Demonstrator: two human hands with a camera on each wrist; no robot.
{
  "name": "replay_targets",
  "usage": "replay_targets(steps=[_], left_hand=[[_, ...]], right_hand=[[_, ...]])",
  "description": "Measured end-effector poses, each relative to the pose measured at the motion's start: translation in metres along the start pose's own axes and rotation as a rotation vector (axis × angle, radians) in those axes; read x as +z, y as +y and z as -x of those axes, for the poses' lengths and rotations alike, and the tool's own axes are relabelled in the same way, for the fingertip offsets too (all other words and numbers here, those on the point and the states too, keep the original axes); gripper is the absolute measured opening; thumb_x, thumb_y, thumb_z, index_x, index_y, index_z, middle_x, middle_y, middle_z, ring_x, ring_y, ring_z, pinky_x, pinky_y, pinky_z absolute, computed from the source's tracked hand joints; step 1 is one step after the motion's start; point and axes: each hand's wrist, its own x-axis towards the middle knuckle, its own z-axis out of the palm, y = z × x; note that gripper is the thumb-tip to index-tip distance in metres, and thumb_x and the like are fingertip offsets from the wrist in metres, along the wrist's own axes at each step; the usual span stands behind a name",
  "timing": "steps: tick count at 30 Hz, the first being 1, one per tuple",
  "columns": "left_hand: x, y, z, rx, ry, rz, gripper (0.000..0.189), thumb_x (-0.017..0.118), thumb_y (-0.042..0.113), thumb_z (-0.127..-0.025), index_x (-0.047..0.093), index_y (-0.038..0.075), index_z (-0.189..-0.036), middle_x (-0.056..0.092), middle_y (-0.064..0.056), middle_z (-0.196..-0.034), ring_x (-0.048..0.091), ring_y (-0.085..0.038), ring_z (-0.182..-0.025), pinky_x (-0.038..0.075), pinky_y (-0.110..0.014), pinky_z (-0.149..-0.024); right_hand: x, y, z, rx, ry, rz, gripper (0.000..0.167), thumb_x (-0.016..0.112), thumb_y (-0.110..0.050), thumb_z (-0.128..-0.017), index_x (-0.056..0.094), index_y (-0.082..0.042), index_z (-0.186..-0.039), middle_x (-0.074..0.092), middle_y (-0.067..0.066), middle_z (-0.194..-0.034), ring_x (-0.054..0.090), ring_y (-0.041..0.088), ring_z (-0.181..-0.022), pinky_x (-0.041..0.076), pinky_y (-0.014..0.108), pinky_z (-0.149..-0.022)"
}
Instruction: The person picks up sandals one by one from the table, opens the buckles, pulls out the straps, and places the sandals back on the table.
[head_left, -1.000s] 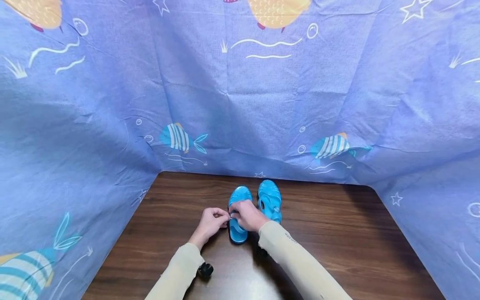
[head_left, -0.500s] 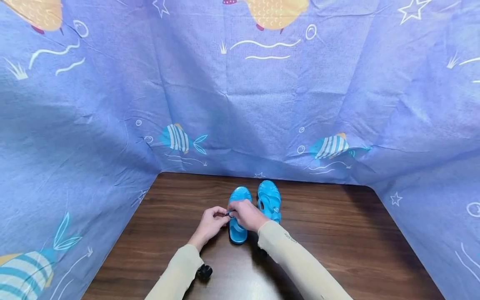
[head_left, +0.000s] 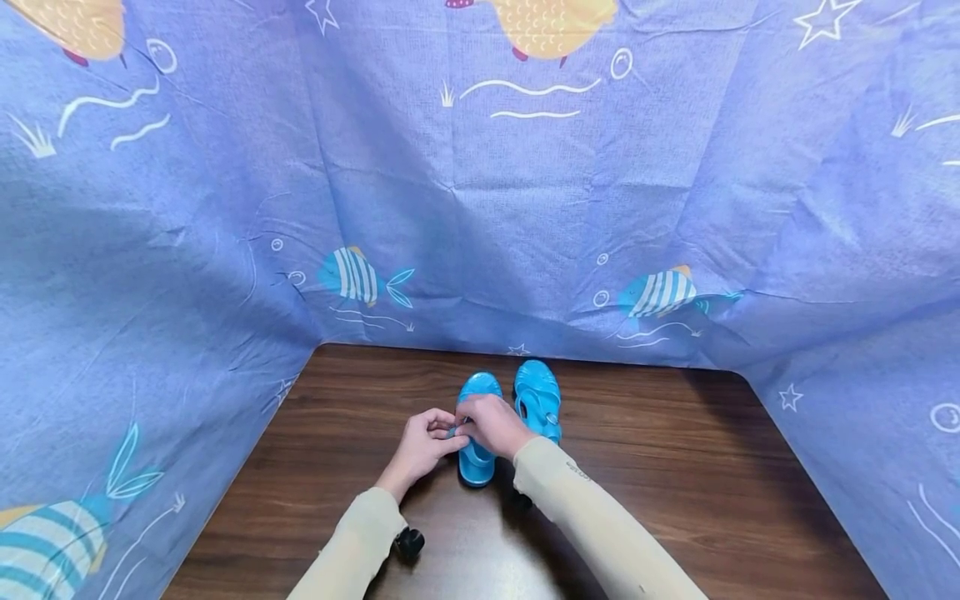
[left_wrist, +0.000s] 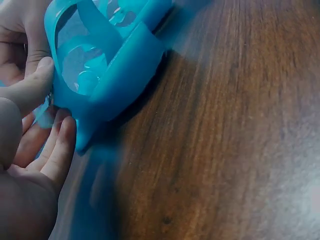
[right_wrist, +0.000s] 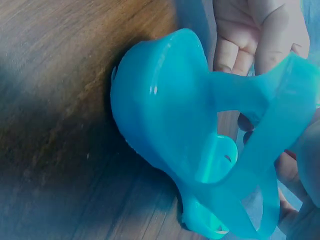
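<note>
Two light blue jelly sandals lie side by side on the table, toes pointing away. Both hands meet at the left side of the left sandal [head_left: 482, 385], where its ankle strap [right_wrist: 295, 92] fastens. My left hand [head_left: 420, 446] pinches the strap's end [left_wrist: 45, 119] between thumb and fingers, beside a small metal buckle. From above, my right hand [head_left: 497, 427] reaches across this sandal and grips the strap by the buckle, its fingertips partly hidden. The right sandal [head_left: 537, 387] stands just right of that hand, its strap across and a round fastening on its outer side.
The dark wood-grain table [head_left: 660, 467] extends to both sides. A blue fish-print cloth [head_left: 510, 208] hangs behind its back edge and along the sides. Below the left sleeve shows a black wrist camera [head_left: 410, 542].
The left thumb has moved right to meet the right fingers at the strap, and the left fingers have shifted slightly. The right hand and both sandals stay nearly in place.
</note>
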Motion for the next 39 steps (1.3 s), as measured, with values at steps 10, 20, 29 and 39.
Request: replay_targets(steps=[10,20,29,39], left_hand=[[0.0,0.012,-0.003,0.064,0.005,-0.182,0.02,0.089,0.018,-0.086,0.08,0.009,-0.101,0.079,-0.004,-0.095,0.076,-0.017,-0.085,0.062,-0.028,-0.07],[0.005,0.022,-0.002,0.179,0.039,-0.353,0.017,0.088,0.018,-0.087,0.082,0.009,-0.1,0.077,-0.001,-0.092,0.072,-0.012,-0.079,0.061,-0.025,-0.073],[0.008,0.024,-0.005,0.227,0.021,-0.417,0.015,0.085,0.019,-0.091,0.084,0.011,-0.103,0.079,-0.001,-0.097,0.069,-0.014,-0.081,0.059,-0.029,-0.074],[0.011,0.019,-0.004,0.289,0.057,-0.378,0.009,0.085,0.016,-0.09,0.087,0.016,-0.1,0.078,0.002,-0.1,0.075,-0.019,-0.091,0.063,-0.031,-0.079]], right_hand=[[-0.011,0.001,0.002,0.013,-0.066,0.026,0.01,0.076,-0.013,-0.098,0.083,-0.014,-0.104,0.077,-0.004,-0.098,0.071,0.01,-0.092,0.06,0.024,-0.083],[-0.017,0.007,0.003,0.022,-0.099,0.039,0.011,0.073,-0.013,-0.1,0.082,-0.016,-0.105,0.078,-0.005,-0.099,0.071,0.008,-0.09,0.06,0.024,-0.082],[-0.021,0.009,0.006,0.079,-0.117,0.011,0.011,0.073,-0.014,-0.1,0.082,-0.016,-0.106,0.078,-0.006,-0.1,0.07,0.007,-0.091,0.06,0.025,-0.081],[-0.021,0.012,0.009,0.099,-0.116,0.0,0.009,0.072,-0.017,-0.101,0.08,-0.019,-0.105,0.076,-0.007,-0.101,0.069,0.007,-0.091,0.06,0.026,-0.083]])
